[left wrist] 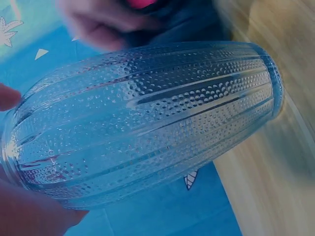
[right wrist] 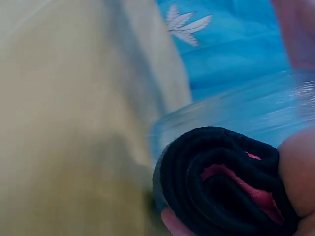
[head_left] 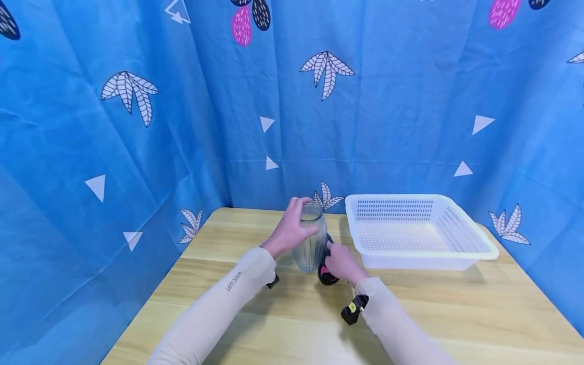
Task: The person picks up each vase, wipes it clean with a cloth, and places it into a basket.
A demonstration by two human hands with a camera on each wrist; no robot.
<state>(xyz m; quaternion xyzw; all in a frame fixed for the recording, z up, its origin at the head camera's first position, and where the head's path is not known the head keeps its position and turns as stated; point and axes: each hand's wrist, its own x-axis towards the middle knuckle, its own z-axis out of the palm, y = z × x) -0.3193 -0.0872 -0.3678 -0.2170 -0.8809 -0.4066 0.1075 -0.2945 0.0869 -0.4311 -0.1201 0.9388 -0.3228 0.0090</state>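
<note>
A clear glass vase (head_left: 309, 248) with ribbed, dimpled sides stands upright on the table. My left hand (head_left: 294, 225) grips it near the rim, thumb on the near side and fingers behind. In the left wrist view the vase (left wrist: 147, 123) fills most of the picture, with the left hand's thumb and a fingertip at its mouth. My right hand (head_left: 343, 262) holds a rolled black cloth with pink inside (head_left: 327, 275), close against the vase's right side. The coiled end of the rolled cloth (right wrist: 221, 142) shows plainly in the right wrist view; whether it touches the glass I cannot tell.
Behind the right hand, a white perforated plastic basket (head_left: 422, 261) sits at the table's back right. Blue patterned curtains (head_left: 292, 126) hang behind and along both sides of the wooden table (head_left: 301, 324).
</note>
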